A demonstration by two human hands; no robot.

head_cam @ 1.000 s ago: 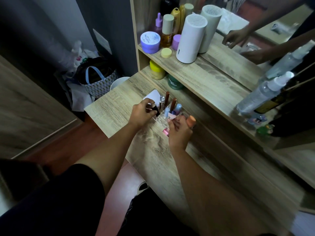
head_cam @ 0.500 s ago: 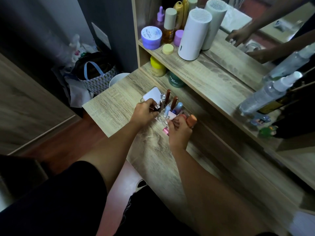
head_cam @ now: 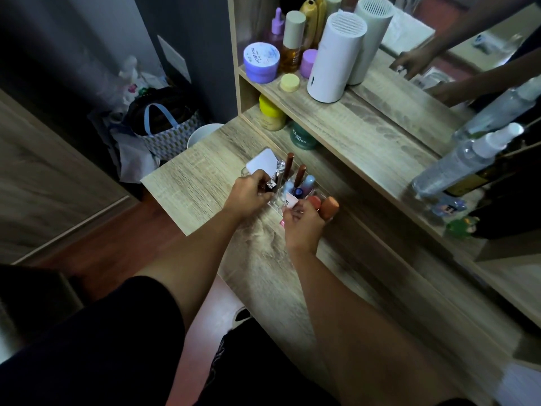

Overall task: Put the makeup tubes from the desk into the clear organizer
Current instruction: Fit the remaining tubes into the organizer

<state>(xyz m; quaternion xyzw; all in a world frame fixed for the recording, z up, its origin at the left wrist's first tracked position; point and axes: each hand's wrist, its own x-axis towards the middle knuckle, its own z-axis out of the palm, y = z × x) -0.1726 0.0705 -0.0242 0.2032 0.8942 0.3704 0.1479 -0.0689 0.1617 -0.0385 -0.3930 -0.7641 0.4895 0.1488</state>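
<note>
Head view: the left hand [head_cam: 248, 194] is pinching a dark tube [head_cam: 270, 185] at the left edge of the organizer [head_cam: 288, 197], which is sitting on the desk [head_cam: 205, 171]. The right hand [head_cam: 303, 222] is curling around an orange tube [head_cam: 329, 207] at the organizer's right side, possibly inside a slot. More tubes are standing upright in it.

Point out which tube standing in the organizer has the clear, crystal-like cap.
The silver tube with the faceted clear cap, at the organizer's left end, next to the left hand. The neighbouring tubes have brown or blue tops.
</note>
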